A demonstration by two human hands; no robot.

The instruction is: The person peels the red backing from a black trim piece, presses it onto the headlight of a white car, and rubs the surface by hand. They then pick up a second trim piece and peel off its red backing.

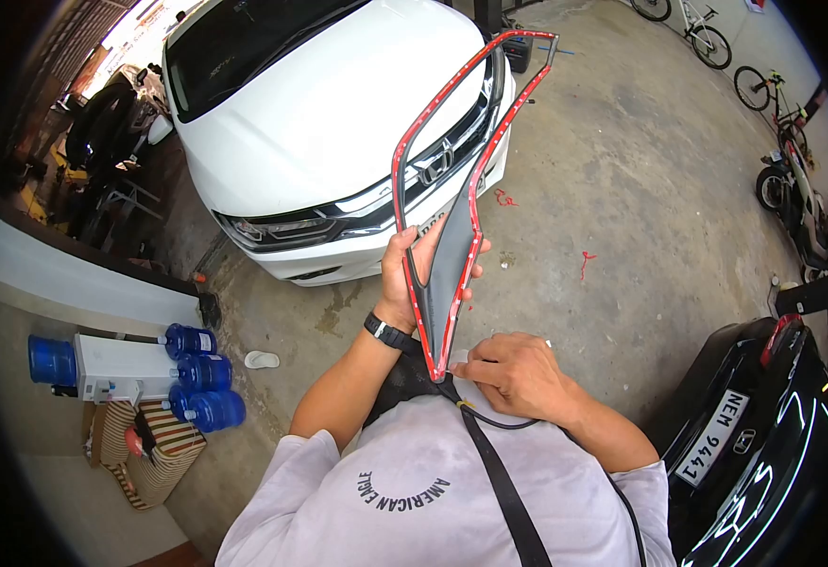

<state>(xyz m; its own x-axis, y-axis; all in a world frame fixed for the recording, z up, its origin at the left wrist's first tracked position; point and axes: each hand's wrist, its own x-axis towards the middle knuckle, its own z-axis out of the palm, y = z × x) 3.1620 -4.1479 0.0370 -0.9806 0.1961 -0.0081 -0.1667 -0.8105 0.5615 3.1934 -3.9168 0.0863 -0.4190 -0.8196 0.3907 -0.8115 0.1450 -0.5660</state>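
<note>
A long black car trim frame point(452, 248) is held up in front of my chest. Red-backed adhesive tape point(401, 180) runs around its edges, and its pointed end faces me. My left hand point(401, 283), with a black watch on the wrist, is wrapped around the narrow part of the frame from beneath. Close to the pointed tip is my right hand point(520, 374), fingers bent and pressed together. Whatever is pinched there, if anything, is too small to make out.
A white car point(310, 123) stands ahead, its front beside the frame. Red tape scraps point(587, 265) lie on the concrete floor point(622, 170). To the right are a black car point(735, 444) and a scooter point(796, 198); blue water jugs point(204, 372) and a slipper point(262, 360) are left.
</note>
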